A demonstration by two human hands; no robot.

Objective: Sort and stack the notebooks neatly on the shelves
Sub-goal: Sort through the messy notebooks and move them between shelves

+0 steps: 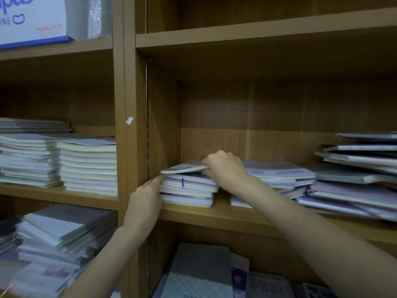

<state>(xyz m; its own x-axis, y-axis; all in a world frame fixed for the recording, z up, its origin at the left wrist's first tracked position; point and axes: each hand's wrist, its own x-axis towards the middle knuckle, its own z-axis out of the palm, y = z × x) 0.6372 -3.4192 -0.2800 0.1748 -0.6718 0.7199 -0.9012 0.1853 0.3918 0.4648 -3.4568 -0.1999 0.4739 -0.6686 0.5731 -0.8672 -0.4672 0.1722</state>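
A short stack of pale notebooks (189, 191) sits at the left end of the middle shelf (214, 216) in the right-hand bay. My right hand (223, 166) grips the right edge of the top notebook (184, 167), which is tilted up from the stack. Against the stack's left side presses my left hand (148, 196), its fingers straight along the edges. To the right lie a second low pile (279, 175) and a messy, slanted heap of notebooks (354, 179).
The left bay holds two tidy stacks (86, 164) on its middle shelf and a sliding, wrapped pile (60, 237) below. A white and blue box (32, 20) stands at top left. More notebooks (199, 269) lie on the lower right shelf. An upright divider (135, 147) separates the bays.
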